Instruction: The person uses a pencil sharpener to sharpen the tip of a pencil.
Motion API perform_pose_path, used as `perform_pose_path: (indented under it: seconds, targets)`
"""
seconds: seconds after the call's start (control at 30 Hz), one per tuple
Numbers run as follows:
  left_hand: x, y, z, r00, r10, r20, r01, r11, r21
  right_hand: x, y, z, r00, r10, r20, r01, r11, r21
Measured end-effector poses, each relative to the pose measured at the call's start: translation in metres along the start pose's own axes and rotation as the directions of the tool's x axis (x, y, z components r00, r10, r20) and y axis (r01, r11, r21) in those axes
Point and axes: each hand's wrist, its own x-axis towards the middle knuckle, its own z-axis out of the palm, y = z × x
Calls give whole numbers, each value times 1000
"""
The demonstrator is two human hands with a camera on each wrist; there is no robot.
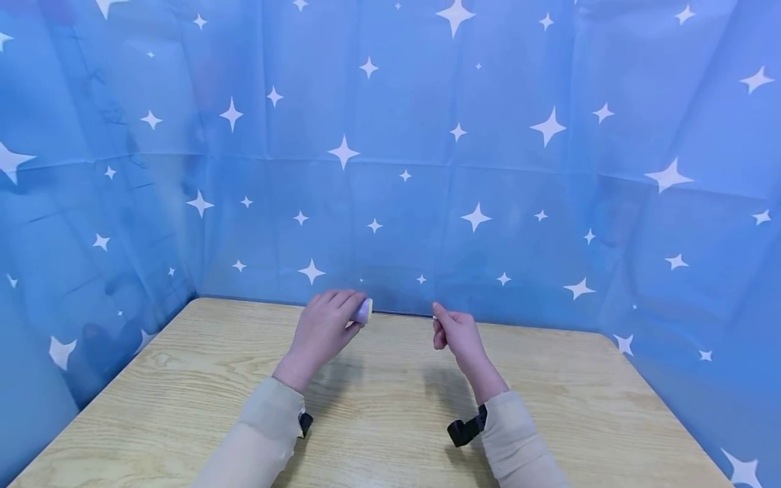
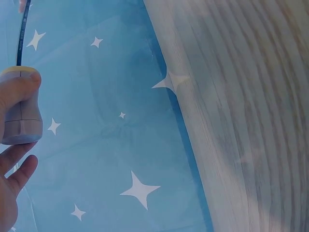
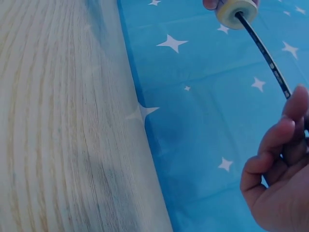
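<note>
Above the back of the table, my left hand [image 1: 322, 327] grips a small lavender pencil sharpener [image 1: 364, 311] with a yellow rim. A thin dark pencil [image 1: 403, 314] with small printed lettering runs from it across to my right hand [image 1: 459, 335], which pinches the far end between thumb and fingers. From the right wrist, the pencil [image 3: 264, 52] is seen entering the round hole in the sharpener's [image 3: 230, 15] yellow face. In the left wrist view, the thumb lies across the sharpener's [image 2: 26, 113] waisted body. The pencil's inserted end is hidden inside.
A light wood-grain table [image 1: 378, 407] spreads below both hands, its back edge close behind them. Blue cloth [image 1: 415, 251] with white stars hangs behind it and along both sides. Black camera straps [image 1: 466, 428] circle the wrists over beige sleeves.
</note>
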Motion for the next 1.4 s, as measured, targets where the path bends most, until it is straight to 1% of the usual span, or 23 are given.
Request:
perform_pose_path:
  seconds: [0.1,0.27,0.4,0.53,0.77,0.9,1.0,1.13,1.4]
  targets:
    - [0,2,1,1000,-4,17,4,1000,-4,0,2,0,1000,1,-18,-1,1000,8]
    - [1,3,-1,999,-21,36,21,1000,-12,0,3,1,999,-23,-41,25,999,47]
    - [0,2,-3,998,-38,47,39,999,-14,0,3,2,1000,-25,-4,25,998,49]
    - [0,1,-6,998,-45,45,45,999,-17,0,3,2,999,-24,37,22,999,38]
    - [1,0,-9,998,-61,35,62,998,-18,1,-1,-9,999,-45,29,43,996,72]
    - [0,-3,-9,997,-68,34,69,998,-11,2,-4,-14,995,-81,56,76,994,84]
    - [0,-4,-8,996,-77,38,78,997,-16,2,-6,-15,992,-97,80,93,994,54]
    - [-1,-5,-7,996,-85,41,86,996,-22,3,-6,-15,991,-105,87,105,995,5]
    - [-1,-5,-8,997,-70,33,71,997,-19,3,-5,-12,994,-96,58,98,995,-32]
